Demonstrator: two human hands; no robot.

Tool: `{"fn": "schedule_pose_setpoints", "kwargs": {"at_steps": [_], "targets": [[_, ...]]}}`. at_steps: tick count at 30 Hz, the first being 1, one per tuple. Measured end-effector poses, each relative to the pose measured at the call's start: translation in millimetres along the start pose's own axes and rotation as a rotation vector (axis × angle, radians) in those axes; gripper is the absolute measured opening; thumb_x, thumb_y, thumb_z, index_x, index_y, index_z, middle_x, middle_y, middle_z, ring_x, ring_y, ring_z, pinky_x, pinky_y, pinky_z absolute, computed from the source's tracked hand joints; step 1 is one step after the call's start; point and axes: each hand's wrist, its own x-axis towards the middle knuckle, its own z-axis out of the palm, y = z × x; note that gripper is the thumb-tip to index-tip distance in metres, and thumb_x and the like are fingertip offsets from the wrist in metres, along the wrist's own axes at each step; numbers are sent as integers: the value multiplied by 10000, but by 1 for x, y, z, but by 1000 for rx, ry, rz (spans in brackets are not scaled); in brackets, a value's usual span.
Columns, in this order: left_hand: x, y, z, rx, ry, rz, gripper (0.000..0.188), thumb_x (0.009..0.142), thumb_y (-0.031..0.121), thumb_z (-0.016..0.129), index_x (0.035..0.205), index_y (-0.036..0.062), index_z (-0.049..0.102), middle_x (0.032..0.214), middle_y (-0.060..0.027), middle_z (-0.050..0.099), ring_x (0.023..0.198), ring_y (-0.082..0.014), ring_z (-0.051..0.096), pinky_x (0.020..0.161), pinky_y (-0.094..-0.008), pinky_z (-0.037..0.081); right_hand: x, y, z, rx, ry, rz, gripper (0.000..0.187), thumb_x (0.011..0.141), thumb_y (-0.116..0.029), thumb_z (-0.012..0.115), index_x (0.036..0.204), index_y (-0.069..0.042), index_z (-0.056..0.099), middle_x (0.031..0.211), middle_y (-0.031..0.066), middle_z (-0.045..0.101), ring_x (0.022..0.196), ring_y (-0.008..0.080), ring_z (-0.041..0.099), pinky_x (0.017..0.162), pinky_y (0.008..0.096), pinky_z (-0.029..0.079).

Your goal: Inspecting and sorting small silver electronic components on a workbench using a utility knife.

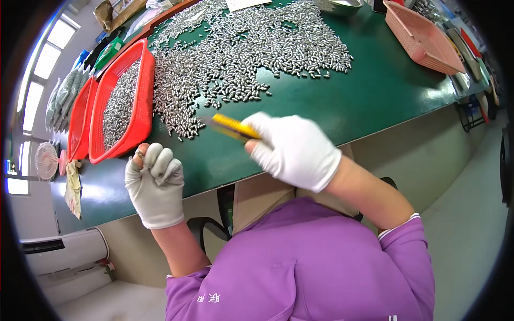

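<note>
My right hand (293, 150), in a white glove, grips a yellow utility knife (231, 127) whose tip points left over the green table (369, 91). The knife looks motion-blurred. My left hand (155, 179), in a greyer glove, is closed at the table's near edge and pinches a small metal piece (140, 154) between thumb and forefinger. A wide spread of small silver metal pieces (241, 48) covers the table beyond both hands. A red basket (143, 107) filled with the same pieces stands just above my left hand.
A second red basket (79, 120) lies to the left of the first. A pink basket (423, 37) rests at the table's far right. A small fan (46, 160) and bags of parts (67, 91) are at the left end. A white cabinet (64, 254) stands below.
</note>
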Motion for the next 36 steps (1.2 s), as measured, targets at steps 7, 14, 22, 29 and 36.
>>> {"fn": "schedule_pose_setpoints", "kwargs": {"at_steps": [7, 14, 22, 29, 36], "targets": [[-6, -10, 11, -185, -12, -48, 67, 920, 52, 534, 904, -12, 544, 922, -48, 512, 651, -92, 445, 579, -232, 384, 17, -2, 5, 1018, 47, 252, 220, 893, -8, 588, 1110, -15, 548, 929, 31, 623, 767, 73, 553, 732, 223, 481], [17, -41, 14, 71, 108, -98, 208, 902, 85, 590, 1104, 34, 584, 1004, -63, 538, 691, -90, 424, 597, -206, 388, 1, 50, -40, 604, 521, 274, 154, 886, -75, 659, 1033, -41, 633, 802, -28, 581, 696, 54, 521, 655, 200, 443], [58, -85, 41, 1895, 153, 42, 138, 841, 59, 655, 975, 51, 625, 657, 11, 466, 554, -75, 419, 530, -258, 372, -6, 45, -48, 774, 323, 358, 369, 938, -166, 632, 1259, -2, 555, 788, -39, 553, 748, 29, 488, 715, 177, 395], [77, -100, 29, 2120, 55, 211, 117, 831, -10, 656, 938, 32, 632, 658, 45, 453, 563, -33, 379, 505, -215, 331, -7, 47, -48, 806, 244, 387, 441, 905, -199, 687, 1277, -16, 537, 805, -44, 552, 711, 22, 452, 660, 169, 376], [76, -100, 31, 2128, 95, 189, 72, 835, -6, 647, 894, 29, 625, 678, 26, 501, 579, -41, 425, 532, -217, 374, -8, 49, -47, 751, 253, 362, 323, 876, -41, 658, 1190, -5, 591, 917, 31, 620, 759, 61, 569, 727, 218, 490]]}}
